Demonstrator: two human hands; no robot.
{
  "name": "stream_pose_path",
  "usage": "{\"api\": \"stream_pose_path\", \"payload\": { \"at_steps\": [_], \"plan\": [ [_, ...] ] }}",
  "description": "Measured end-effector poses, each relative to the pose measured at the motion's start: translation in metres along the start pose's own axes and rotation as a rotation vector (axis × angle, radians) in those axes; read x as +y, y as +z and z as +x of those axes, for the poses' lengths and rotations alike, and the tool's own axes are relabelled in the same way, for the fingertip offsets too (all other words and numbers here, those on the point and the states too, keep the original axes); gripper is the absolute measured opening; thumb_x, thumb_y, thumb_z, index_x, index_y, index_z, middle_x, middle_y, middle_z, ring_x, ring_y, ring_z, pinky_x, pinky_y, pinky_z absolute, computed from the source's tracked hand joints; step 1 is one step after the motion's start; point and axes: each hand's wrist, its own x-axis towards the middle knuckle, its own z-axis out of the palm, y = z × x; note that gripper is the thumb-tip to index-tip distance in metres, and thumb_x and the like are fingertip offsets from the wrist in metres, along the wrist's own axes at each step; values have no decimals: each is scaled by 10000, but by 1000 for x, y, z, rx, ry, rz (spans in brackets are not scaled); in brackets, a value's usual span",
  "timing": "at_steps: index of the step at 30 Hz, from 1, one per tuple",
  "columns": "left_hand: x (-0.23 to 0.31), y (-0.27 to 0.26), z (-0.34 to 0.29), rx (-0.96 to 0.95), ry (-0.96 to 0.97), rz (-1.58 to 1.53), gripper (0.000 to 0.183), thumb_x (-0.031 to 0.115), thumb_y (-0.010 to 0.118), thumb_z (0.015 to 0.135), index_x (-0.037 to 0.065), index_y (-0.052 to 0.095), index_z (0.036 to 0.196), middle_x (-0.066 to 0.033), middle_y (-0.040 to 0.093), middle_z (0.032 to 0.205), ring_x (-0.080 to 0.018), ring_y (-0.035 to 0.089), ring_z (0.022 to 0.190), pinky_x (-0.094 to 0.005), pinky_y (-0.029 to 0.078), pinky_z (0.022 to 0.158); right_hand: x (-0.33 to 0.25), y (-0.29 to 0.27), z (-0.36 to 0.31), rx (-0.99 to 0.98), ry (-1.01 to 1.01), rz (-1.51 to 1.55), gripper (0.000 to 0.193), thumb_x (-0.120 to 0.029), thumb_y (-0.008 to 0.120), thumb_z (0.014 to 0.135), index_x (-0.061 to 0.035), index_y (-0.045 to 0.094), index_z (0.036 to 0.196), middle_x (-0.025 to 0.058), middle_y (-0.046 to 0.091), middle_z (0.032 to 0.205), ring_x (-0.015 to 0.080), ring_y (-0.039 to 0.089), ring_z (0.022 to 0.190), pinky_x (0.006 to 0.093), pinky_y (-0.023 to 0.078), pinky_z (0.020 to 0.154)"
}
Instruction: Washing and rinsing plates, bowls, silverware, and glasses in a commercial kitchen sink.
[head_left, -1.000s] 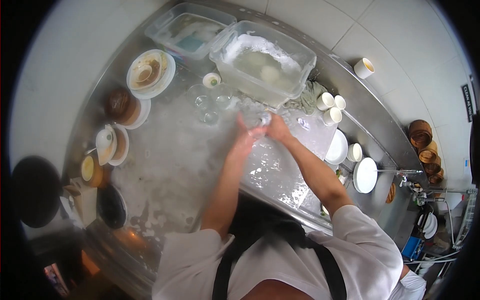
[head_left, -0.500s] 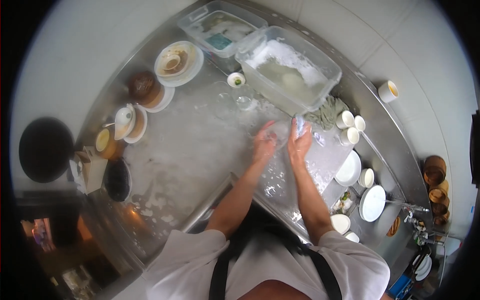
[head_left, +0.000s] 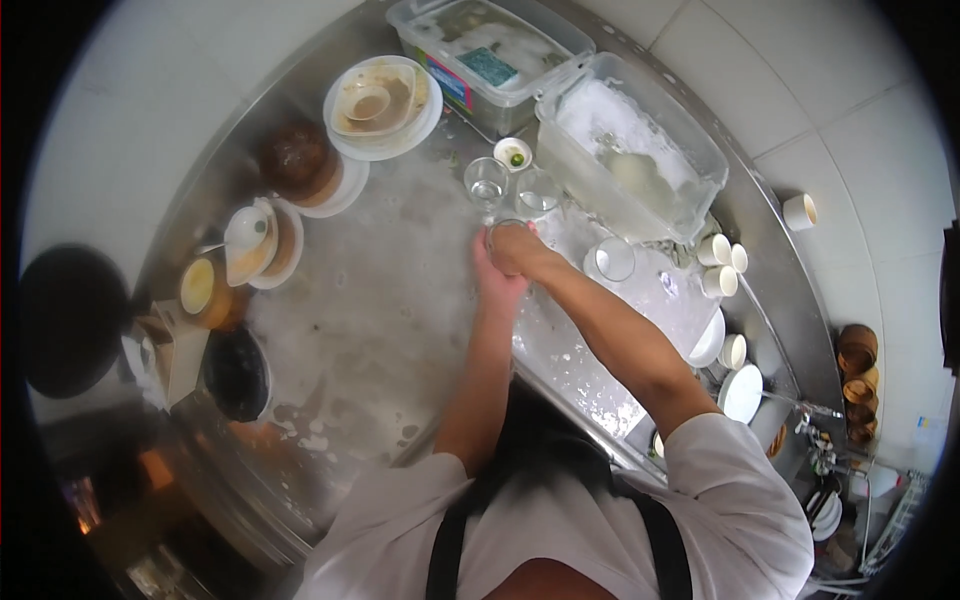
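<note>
Just left of the picture's middle, a clear drinking glass (head_left: 492,238) is wrapped by my left hand (head_left: 493,275), whose fingers curl round its side. My right hand (head_left: 516,250) crosses over from the right and reaches into the glass's mouth. Its fingers are hidden, so whether they hold anything does not show. Two more clear glasses stand just beyond, one glass (head_left: 486,182) on the left and one glass (head_left: 538,192) on the right. Beside my right forearm another wet glass (head_left: 611,260) sits on the soapy steel counter (head_left: 370,300).
A clear tub of suds (head_left: 690,225) and a second tub with a green sponge (head_left: 488,67) stand at the back. Stacked dirty dishes (head_left: 425,125), a brown pot (head_left: 300,165) and bowls line the left. White cups (head_left: 716,280) and plates (head_left: 741,395) stand right, near a tap (head_left: 822,440).
My hands have moved left from one glass to another. A glass now stands on the right, near where they were. My right hand has gone into the glass's mouth. The view has shifted.
</note>
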Motion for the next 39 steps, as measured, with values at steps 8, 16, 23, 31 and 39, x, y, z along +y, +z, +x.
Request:
{"api": "stream_pose_path", "payload": {
  "at_steps": [8, 16, 23, 31, 39],
  "plan": [
    [69, -40, -12, 353, -217, 157, 515, 333, 694, 836, 112, 519, 1267, -118, 536, 1222, -294, 565, 1070, -476, 484, 924, -11, -30, -102, 359, 89, 1102, 447, -98, 612, 820, -26, 552, 1257, 196, 669, 1010, 276, 672, 928, 380, 551, 700],
    [74, -25, -47, 74, -257, 1461, 382, 23, 626, 880, 13, 575, 1258, -132, 627, 1175, -253, 654, 1006, -382, 575, 845, 1, -40, -85, 210, -211, 642, 408, -206, 713, 823, -64, 578, 1180, 165, 679, 1011, 260, 677, 926, 398, 528, 788],
    [22, -61, -38, -215, 523, 1467, 351, 122, 687, 898, -26, 623, 1210, -101, 667, 1105, -164, 638, 949, -319, 540, 827, -17, -12, -95, 497, 440, 2581, 332, -300, 690, 918, -7, 656, 1071, 66, 686, 974, 167, 637, 862, 327, 517, 770],
    [-27, -63, -52, 80, 445, 1594, 392, 5, 590, 864, 47, 614, 1253, -148, 676, 1114, -180, 650, 833, -320, 529, 733, -5, -236, 84, 1000, 43, 581, 453, -481, 647, 886, -35, 645, 967, 225, 690, 901, 342, 681, 882, 446, 507, 739],
    [28, -33, 21, 269, -175, 135, 601, 468, 586, 932, -7, 514, 1293, -153, 597, 1185, -250, 633, 953, -410, 535, 828, 56, -245, 192, 464, 17, 625, 544, -308, 636, 850, 9, 539, 1281, 268, 659, 1110, 396, 630, 1075, 433, 499, 921]
  ]
}}
